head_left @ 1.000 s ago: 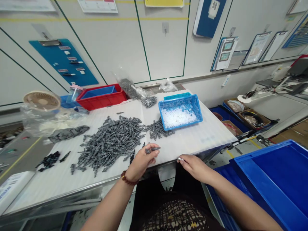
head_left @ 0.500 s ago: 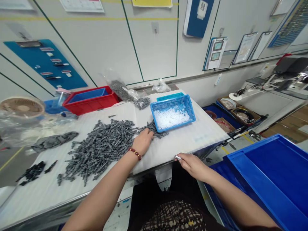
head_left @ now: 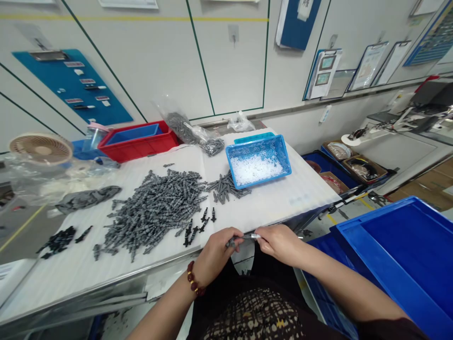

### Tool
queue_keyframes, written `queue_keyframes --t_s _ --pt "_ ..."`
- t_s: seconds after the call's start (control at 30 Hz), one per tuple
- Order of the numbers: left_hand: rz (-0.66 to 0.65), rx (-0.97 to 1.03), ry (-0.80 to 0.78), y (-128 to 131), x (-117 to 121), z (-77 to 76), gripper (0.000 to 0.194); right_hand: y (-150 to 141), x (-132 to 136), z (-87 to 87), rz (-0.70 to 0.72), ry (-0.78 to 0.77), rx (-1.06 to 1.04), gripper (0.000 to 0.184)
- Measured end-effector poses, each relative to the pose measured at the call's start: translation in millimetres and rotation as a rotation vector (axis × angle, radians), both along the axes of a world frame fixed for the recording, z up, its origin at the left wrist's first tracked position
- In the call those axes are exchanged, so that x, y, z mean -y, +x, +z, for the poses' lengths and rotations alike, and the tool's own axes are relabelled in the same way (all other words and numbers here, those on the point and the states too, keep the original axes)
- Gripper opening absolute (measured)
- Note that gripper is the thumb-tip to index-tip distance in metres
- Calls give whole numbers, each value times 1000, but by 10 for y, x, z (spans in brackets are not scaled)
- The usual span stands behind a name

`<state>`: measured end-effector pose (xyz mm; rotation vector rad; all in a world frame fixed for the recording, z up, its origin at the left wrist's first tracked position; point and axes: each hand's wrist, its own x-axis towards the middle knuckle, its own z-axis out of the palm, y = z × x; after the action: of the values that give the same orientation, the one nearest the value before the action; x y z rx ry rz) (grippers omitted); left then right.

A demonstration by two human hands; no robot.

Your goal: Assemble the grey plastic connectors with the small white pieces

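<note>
My left hand (head_left: 220,246) is closed on a grey plastic part (head_left: 231,242), its fingers pinching it at the table's front edge. Facing it, my right hand (head_left: 279,244) grips a small silver metal tube-like tool (head_left: 255,236). The tool's tip meets the grey part's end between the hands; the fingers hide the exact contact. Left of my hands lie several black parts (head_left: 193,231) and a large heap of ribbed grey parts (head_left: 159,203). A smaller pile of pointed grey parts (head_left: 223,189) lies beside a blue bin (head_left: 264,180) holding small white rings (head_left: 256,167).
At the table's back stand a red bin (head_left: 141,150) and plastic bags of grey parts (head_left: 180,127). A fan (head_left: 40,147) and a grey cloth-like bundle (head_left: 88,198) are at left, near a cluster of black parts (head_left: 60,240). Large blue crates (head_left: 396,264) stand at right.
My left hand reached to the small grey pile, then came back to the front edge with a grey part against the silver tool. My right hand stayed near the edge.
</note>
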<state>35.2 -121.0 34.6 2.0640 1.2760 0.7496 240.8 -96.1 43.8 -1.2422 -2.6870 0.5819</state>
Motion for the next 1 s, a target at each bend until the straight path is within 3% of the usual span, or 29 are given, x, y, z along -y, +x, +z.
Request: queue_keyframes --t_s 0.23,0.47,0.63,1.0 --pt "-59 12 10 21 37 41 14 -119 83 96 28 -7 35 13" --pt "-55 22 7 35 78 64 13 -105 94 1 -6 30 19 27" --pt "-80 68 95 -6 54 8 18 -53 78 17 91 -41 -87 15" --pt "-79 69 48 -13 86 20 20 -10 58 -39 148 -144 -173 19"
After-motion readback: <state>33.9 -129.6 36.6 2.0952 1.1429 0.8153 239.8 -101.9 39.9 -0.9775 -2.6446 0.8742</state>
